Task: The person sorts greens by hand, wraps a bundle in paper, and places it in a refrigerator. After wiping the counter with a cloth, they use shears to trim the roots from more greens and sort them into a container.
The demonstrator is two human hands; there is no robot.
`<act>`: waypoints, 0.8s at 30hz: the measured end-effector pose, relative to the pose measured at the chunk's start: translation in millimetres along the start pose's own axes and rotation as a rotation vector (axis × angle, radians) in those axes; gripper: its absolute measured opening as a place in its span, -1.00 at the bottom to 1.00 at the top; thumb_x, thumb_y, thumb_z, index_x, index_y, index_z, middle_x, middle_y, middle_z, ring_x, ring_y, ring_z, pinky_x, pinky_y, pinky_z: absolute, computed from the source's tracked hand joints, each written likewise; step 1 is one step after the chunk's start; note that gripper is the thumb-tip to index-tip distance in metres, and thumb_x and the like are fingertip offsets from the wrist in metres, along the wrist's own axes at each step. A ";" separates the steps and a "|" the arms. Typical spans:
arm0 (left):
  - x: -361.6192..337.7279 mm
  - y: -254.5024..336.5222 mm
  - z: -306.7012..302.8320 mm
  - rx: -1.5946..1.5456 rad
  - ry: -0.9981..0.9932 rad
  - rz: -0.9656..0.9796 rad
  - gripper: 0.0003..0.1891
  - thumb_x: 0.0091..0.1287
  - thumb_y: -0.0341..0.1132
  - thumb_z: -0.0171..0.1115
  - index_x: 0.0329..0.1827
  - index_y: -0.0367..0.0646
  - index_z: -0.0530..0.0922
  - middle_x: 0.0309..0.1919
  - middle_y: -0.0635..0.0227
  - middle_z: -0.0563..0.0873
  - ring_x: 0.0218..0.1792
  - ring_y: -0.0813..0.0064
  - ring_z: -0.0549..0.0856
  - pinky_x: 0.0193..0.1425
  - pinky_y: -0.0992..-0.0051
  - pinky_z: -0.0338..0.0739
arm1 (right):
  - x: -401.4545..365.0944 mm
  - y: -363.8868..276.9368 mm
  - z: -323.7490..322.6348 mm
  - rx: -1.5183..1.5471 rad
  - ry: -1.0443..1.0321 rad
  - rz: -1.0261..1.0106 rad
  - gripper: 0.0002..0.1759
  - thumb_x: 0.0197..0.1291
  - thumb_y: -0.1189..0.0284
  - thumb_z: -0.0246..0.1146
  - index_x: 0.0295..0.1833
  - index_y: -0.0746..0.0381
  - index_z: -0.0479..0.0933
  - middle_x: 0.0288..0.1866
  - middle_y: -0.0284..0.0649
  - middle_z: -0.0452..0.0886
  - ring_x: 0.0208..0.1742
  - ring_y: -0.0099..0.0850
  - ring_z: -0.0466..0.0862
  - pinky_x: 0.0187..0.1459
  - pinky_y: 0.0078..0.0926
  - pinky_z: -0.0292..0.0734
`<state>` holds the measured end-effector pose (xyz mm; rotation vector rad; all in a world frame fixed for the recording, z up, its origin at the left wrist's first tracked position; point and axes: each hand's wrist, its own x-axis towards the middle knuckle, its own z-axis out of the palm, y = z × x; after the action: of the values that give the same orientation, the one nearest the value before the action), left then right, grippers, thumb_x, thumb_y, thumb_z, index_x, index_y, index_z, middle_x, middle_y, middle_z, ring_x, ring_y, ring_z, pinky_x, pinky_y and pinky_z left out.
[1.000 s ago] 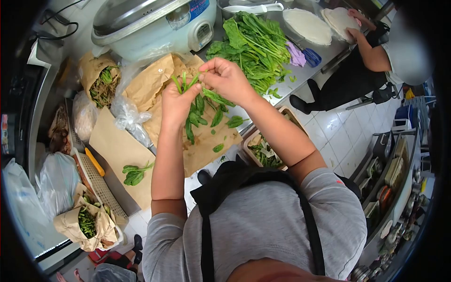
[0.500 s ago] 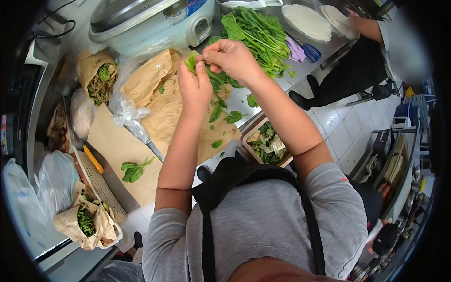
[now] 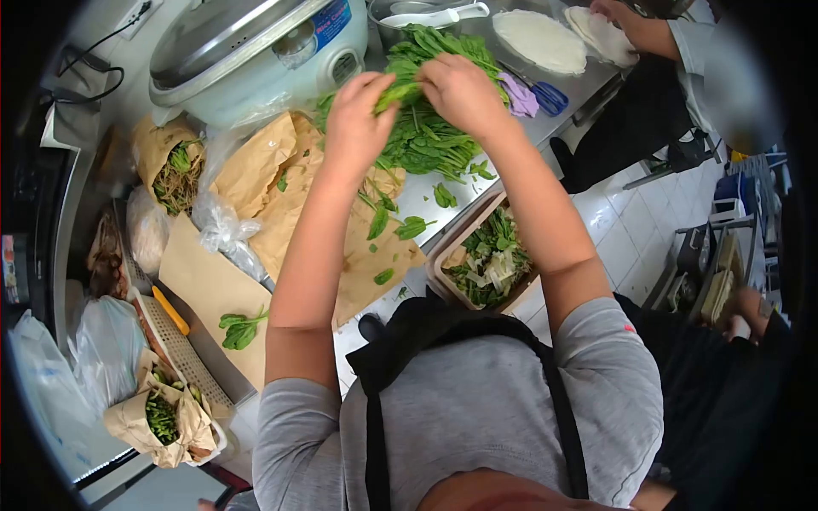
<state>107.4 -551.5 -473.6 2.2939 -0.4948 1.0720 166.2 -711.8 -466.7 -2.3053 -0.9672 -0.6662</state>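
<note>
My left hand (image 3: 360, 123) is closed on a bright green leafy sprig (image 3: 397, 94), which looks like spinach. The sprig reaches across to my right hand (image 3: 464, 92), whose bent fingers pinch its other end. Both hands hover over the near side of a large heap of leafy greens (image 3: 439, 145) on the metal counter. Below them, loose leaves (image 3: 414, 227) are scattered over brown paper (image 3: 366, 264) and bare metal. Part of the heap is hidden behind my right hand.
A tub of green trimmings (image 3: 490, 255) stands at the counter's front edge. A rice cooker (image 3: 256, 64) is at the back left, near a paper bag of rooted greens (image 3: 179, 175). An orange-handled knife (image 3: 170, 311) lies left. Another person's hand (image 3: 626, 21) touches a pale flat round (image 3: 601, 38).
My hands have moved apart slightly, the right one shifting right over the heap. The sprig now stretches between them. At the upper right, the other person's hand has come further into view.
</note>
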 end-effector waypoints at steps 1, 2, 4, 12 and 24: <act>7.7 12.7 0.8 0.015 -0.039 -0.041 -0.74 0.03 -0.37 0.22 -0.18 -0.17 0.55 -0.38 0.21 0.61 -0.27 0.17 0.54 -0.15 0.33 0.41 | 7.5 -6.9 -8.6 0.120 -0.015 -0.035 -0.87 -0.06 0.48 0.19 -0.33 0.24 0.51 -0.41 -0.14 0.50 -0.33 -0.18 0.51 -0.30 -0.37 0.43; 8.9 12.3 3.0 0.030 -0.112 -0.097 -0.74 0.03 -0.36 0.22 -0.18 -0.15 0.55 -0.38 0.20 0.61 -0.27 0.17 0.54 -0.16 0.33 0.42 | 11.7 -10.6 -14.6 0.239 -0.028 -0.068 -0.87 -0.05 0.48 0.18 -0.32 0.25 0.51 -0.40 -0.14 0.51 -0.34 -0.19 0.52 -0.31 -0.39 0.43; 12.5 5.6 8.0 0.062 -0.253 -0.204 -0.75 0.03 -0.35 0.21 -0.18 -0.13 0.55 -0.37 0.18 0.61 -0.29 0.16 0.54 -0.17 0.33 0.42 | 11.4 -4.9 -18.3 0.327 -0.025 0.088 -0.79 -0.04 0.39 0.21 -0.27 0.26 0.49 -0.35 -0.13 0.53 -0.33 -0.24 0.54 -0.31 -0.43 0.43; 12.0 -24.2 33.7 -0.058 -0.279 -0.313 -0.79 0.09 -0.36 0.15 -0.20 -0.16 0.56 -0.33 0.16 0.59 -0.25 0.19 0.55 -0.14 0.41 0.43 | -44.7 37.4 26.6 -0.040 -0.135 0.392 -0.74 -0.08 0.32 0.23 -0.25 0.20 0.52 -0.33 -0.09 0.51 -0.24 -0.17 0.54 -0.21 -0.29 0.44; -8.5 -50.5 81.1 -0.018 -0.345 -0.303 -0.70 -0.02 -0.28 0.24 -0.20 -0.15 0.55 -0.26 0.20 0.57 -0.24 0.17 0.55 -0.21 0.36 0.45 | -52.7 65.9 11.0 0.328 -0.038 0.500 -0.73 -0.08 0.32 0.22 -0.28 0.26 0.50 -0.40 -0.16 0.52 -0.34 -0.29 0.55 -0.29 -0.41 0.44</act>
<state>176.3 -561.8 -539.5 2.4495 -0.2705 0.5279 185.7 -769.0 -526.6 -2.1420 -0.4386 -0.2345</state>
